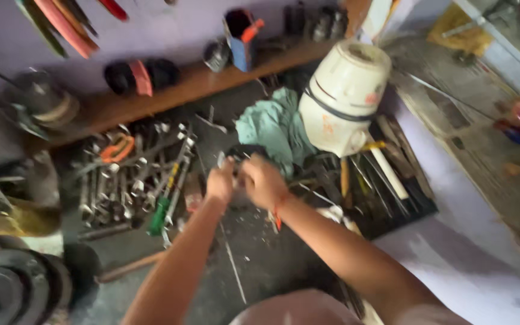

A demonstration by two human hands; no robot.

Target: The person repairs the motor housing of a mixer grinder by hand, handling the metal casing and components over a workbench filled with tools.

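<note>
My left hand (221,180) and my right hand (262,180) are close together over a dark, dirty work surface (260,253), fingers curled around a small metal part (234,161) that motion blur hides. A red thread circles my right wrist. Just left of my hands lies a heap of wrenches and spanners (133,180), with a green-handled screwdriver (159,215) among them. A teal rag (272,126) lies right behind my hands.
A white plastic drum (344,96) leans on its side at the right, over long tools and a white pipe (386,168). A wooden shelf (182,90) at the back carries a blue cup and dark parts. Black metal discs (13,289) sit at the lower left.
</note>
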